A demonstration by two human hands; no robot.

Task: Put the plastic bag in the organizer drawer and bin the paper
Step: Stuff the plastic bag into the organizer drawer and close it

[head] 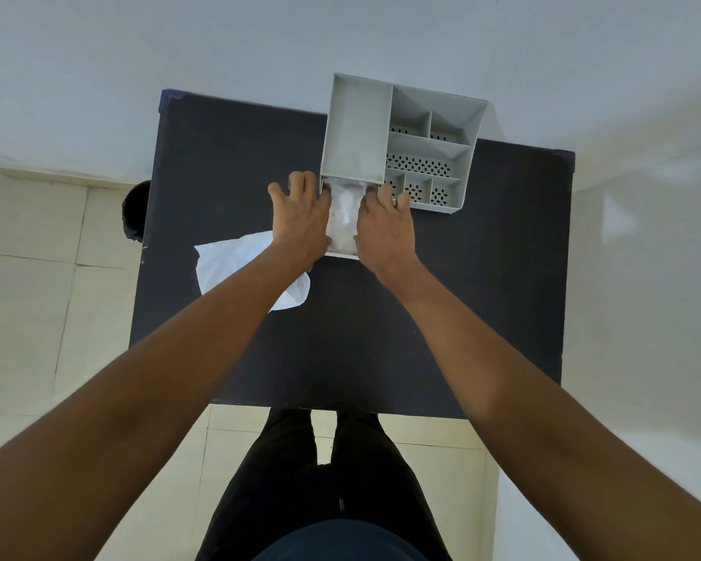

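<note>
Crinkly clear plastic bag (343, 220) in open organizer drawer (343, 256), pressed between left hand (300, 218) and right hand (385, 228), fingers spread. Probably light, limp, slippery: best pinched at edges. White paper (235, 263) flat on worktop (462, 297).

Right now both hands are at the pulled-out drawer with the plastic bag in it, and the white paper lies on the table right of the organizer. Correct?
Not quite. In the head view the paper lies left of the organizer, under the left forearm. The rest holds: left hand and right hand flank the drawer holding the plastic bag.
</note>
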